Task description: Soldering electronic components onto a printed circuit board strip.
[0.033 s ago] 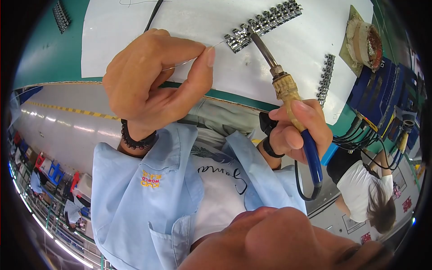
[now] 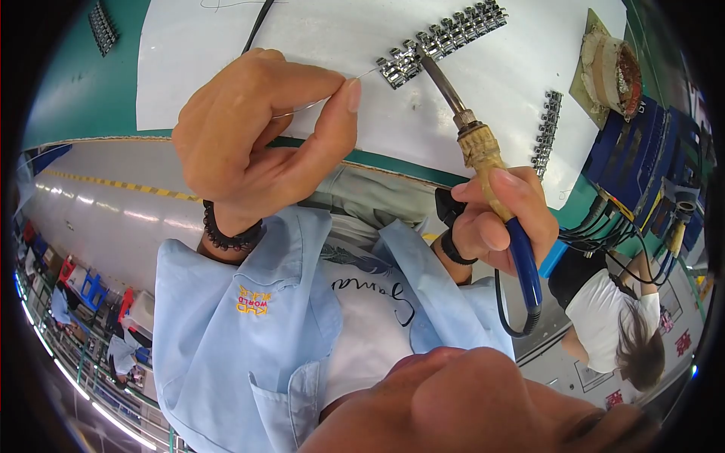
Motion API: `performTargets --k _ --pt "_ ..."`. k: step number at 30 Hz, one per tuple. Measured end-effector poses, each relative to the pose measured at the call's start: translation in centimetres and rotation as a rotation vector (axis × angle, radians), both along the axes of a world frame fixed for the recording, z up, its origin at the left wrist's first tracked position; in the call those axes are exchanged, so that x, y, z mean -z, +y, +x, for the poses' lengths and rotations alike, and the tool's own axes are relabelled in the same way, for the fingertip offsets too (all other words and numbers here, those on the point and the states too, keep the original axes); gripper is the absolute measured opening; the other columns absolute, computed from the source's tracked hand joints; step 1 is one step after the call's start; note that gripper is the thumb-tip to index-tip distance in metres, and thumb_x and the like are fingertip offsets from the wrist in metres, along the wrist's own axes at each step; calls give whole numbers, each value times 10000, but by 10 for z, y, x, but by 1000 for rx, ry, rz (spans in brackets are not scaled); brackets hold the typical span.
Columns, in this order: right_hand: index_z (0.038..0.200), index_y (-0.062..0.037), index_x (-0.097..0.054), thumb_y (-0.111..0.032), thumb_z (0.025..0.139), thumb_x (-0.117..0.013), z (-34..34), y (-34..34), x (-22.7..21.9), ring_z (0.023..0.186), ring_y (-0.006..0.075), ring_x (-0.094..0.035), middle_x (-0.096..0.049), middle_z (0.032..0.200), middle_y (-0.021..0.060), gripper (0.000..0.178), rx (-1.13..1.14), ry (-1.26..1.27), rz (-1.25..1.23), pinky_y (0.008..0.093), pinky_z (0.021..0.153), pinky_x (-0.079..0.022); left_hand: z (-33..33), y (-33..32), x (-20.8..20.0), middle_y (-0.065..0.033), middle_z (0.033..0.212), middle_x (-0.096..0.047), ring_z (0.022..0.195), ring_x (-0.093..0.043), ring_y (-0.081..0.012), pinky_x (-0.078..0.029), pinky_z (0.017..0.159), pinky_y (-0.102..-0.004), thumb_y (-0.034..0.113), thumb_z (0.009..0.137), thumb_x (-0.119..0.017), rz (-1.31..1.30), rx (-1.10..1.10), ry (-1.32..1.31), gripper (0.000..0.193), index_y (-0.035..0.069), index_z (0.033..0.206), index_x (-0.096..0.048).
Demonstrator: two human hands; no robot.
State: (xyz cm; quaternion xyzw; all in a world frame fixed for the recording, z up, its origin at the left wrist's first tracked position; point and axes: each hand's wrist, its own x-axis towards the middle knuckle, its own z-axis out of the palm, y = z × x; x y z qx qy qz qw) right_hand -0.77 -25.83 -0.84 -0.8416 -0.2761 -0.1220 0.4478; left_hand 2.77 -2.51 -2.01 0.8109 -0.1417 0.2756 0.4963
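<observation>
We see the left hand (image 2: 264, 128) pinching a thin silvery wire (image 2: 308, 106) between thumb and forefinger, the other fingers curled toward the palm. The wire is smooth and slightly bowed, and its end reaches the left end of a strip of metal parts (image 2: 445, 39); whether the two touch, we cannot tell. That strip lies aslant on a matte white sheet (image 2: 332, 34) — a close row of small, glossy, chrome-like pieces with knobbly tops.

The right hand (image 2: 504, 215) is wrapped around a soldering iron (image 2: 483, 147), thumb and fingers closed on its grip. We make out three textures along it: a slim, dull metal shaft, a rough, crusted tan collar, and a slick blue plastic handle with a black cord (image 2: 510, 328) looping from its end. The tip is at the strip's near edge, close to its left end, though actual contact is unclear to us.

To the right, a shorter strip (image 2: 547, 132) of similar pieces lies on the sheet, and a third strip (image 2: 103, 29) rests on the smooth green tabletop (image 2: 72, 94) at upper left. Near the sheet's right edge we find a round, tan-walled cup (image 2: 602, 72), shiny silvery lumps inside, on a flat yellowish plate (image 2: 581, 72).
</observation>
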Motion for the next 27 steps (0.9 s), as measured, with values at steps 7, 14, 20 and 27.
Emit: performTargets --k 7,14,20,27 --pt "1307 15 -502 -464 1017 -461 1 -3 0 578 141 -555 -692 724 94 561 -29 4 -14 255 576 -439 2 1 -3 -26 640 -632 426 -354 -89 -231 402 -246 -101 614 -798 59 11 9 209 4 694 -636" --pt "1302 25 -487 -427 1037 -446 0 -4 -1 555 142 -554 -675 690 95 525 -23 14 -54 246 578 -442 2 0 -3 -19 634 -623 427 -353 -85 -233 403 -239 -93 614 -799 72 2 29 205 10 695 -642" --pt "1174 49 -506 -414 1059 -421 1 -1 15 439 132 -536 -592 551 92 484 39 -166 135 226 495 -409 0 0 -2 -24 638 -629 432 -366 -94 -245 403 -243 -83 618 -795 48 -14 19 204 13 684 -628" --pt "1110 53 -545 -414 1043 -480 1 1 18 437 131 -540 -577 538 75 476 110 -135 224 235 459 -383 2 1 -1 -23 634 -622 435 -369 -100 -248 406 -249 -80 614 -792 65 27 2 202 15 681 -626"
